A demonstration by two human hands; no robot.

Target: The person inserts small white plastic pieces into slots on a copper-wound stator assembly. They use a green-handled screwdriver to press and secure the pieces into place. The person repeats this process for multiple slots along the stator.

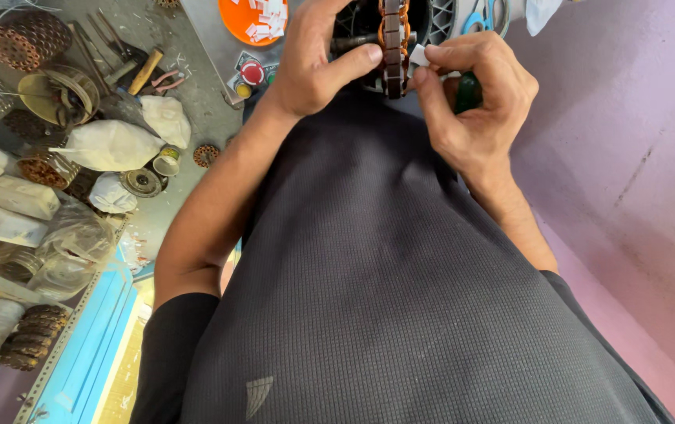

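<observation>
dark shirt [400, 298] nearest. two hands: left hand [314, 59] clamped on one wound stator [392, 47], right hand [471, 102] fingertips pinched on one white slip [419, 56] beside it. stator top cut off.

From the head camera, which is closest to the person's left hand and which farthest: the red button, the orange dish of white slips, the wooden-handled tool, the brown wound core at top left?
From the left hand, in the head view:
1. Red button, just to its left.
2. Orange dish, up and left, a little farther.
3. Wooden-handled tool, farther left on the bench.
4. Brown wound core, far top left corner.
</observation>
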